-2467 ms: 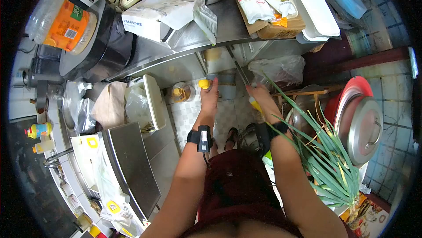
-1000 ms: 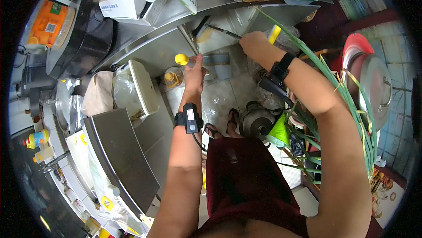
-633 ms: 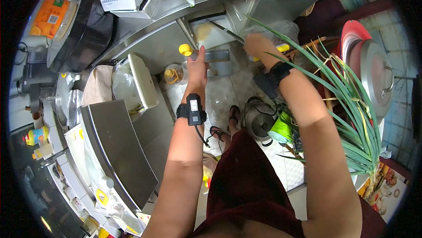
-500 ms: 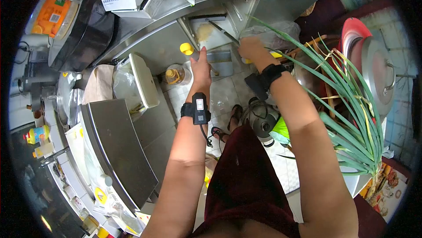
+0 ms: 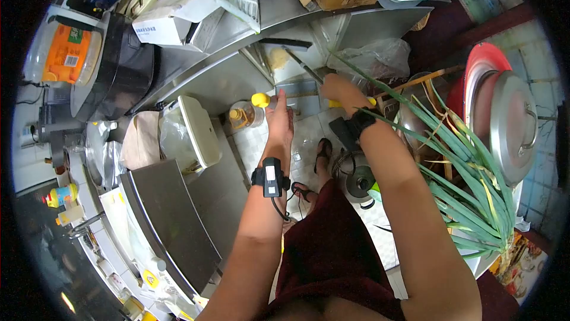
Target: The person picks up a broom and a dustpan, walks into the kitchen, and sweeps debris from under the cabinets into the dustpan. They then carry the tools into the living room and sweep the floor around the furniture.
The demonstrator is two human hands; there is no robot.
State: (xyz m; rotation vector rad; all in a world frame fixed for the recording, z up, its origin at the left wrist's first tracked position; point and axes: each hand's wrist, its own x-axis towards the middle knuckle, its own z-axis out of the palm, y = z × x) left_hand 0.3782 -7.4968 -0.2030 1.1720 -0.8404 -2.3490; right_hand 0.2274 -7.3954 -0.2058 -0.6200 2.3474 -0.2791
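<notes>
My left hand [image 5: 279, 120] is closed around a handle with a yellow end [image 5: 260, 100]. A grey dustpan [image 5: 304, 105] with a toothed edge lies on the floor just beyond that hand; the join between handle and pan is hidden. My right hand [image 5: 341, 89] grips the stick of a broom [image 5: 306, 66], whose yellow end sticks out below the fist. Its dark, wide head [image 5: 288, 43] rests inside the low opening under the counter. Between the broom head and the dustpan is a yellowish patch [image 5: 278, 58] on the pale surface.
A bottle of amber liquid [image 5: 246, 115] stands left of my left hand. Nearby is a white bin [image 5: 199, 131] with a plastic liner. Long green onions [image 5: 475, 172] and a lidded pot [image 5: 510, 125] are at right. A lidded metal vessel [image 5: 359, 183] sits beside my feet.
The whole view has shifted, so the scene sits lower in the picture. Both hands keep their holds, and the broom head appears slightly nearer to the dustpan.
</notes>
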